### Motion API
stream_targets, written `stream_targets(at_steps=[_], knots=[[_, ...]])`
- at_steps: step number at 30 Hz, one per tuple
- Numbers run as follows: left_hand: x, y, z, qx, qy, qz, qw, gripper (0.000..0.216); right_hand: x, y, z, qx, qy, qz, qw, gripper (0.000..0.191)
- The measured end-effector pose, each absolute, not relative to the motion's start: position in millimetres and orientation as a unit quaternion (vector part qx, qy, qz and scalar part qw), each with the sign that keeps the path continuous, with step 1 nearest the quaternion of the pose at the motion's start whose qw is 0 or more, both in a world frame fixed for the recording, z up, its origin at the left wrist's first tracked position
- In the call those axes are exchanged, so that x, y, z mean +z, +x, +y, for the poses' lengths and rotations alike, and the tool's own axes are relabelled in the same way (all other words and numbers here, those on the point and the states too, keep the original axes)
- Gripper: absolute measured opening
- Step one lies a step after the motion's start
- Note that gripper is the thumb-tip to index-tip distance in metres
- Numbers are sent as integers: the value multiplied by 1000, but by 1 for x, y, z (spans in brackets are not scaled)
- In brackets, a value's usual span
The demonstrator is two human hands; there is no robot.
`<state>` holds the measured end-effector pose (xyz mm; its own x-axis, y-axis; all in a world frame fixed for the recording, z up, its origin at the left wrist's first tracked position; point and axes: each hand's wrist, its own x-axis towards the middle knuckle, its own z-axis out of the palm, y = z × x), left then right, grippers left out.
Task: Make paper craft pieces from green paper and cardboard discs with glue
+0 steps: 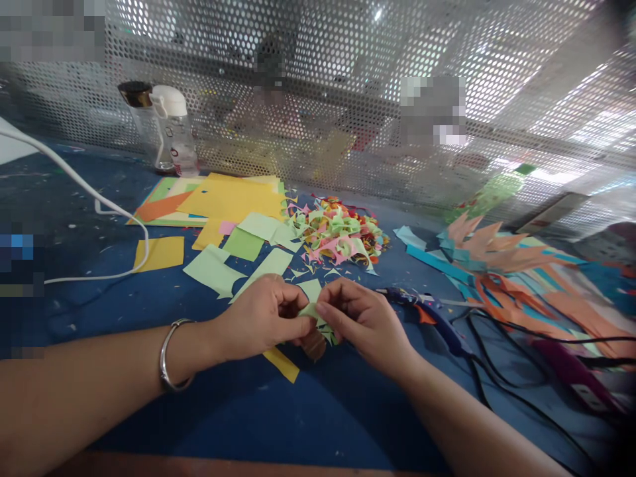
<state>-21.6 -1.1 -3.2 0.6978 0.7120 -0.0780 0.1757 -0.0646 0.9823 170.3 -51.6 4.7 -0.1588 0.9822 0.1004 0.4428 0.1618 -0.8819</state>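
We pinch a small green paper piece (312, 310) between both hands. Our left hand (261, 318) and right hand (365, 321) each close thumb and fingertips on it, just on our side of the heap of paper scraps (338, 235). Farther from the heap, towards us, lies a yellow strip (281, 364). A blue glue gun (437, 318) rests to the heap's right, and yellow sheets (228, 197) lie to its left.

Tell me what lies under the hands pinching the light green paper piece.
A yellow paper strip pokes out beneath the left hand on the blue table; its upper end is hidden. Something brown shows below the light green paper piece, mostly covered.
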Motion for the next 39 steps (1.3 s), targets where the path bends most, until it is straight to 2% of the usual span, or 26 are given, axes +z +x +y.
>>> stream_targets(at_steps=[4,8,15,30,39], knots=[[-2,-22,-1,206,682,307,631,19,6,171,-50,421,-518,-645,372,24],[-2,-21,-1,191,608,295,712,28,6,171,-48,471,-497,-622,379,28],[1,-20,-1,169,547,298,764,33,4,174,-49,487,-492,-621,367,24],[-4,-26,0,188,665,275,668,31,3,174,-51,462,-491,-647,357,29],[1,-24,2,198,653,242,690,25,8,174,-52,434,-507,-652,359,33]])
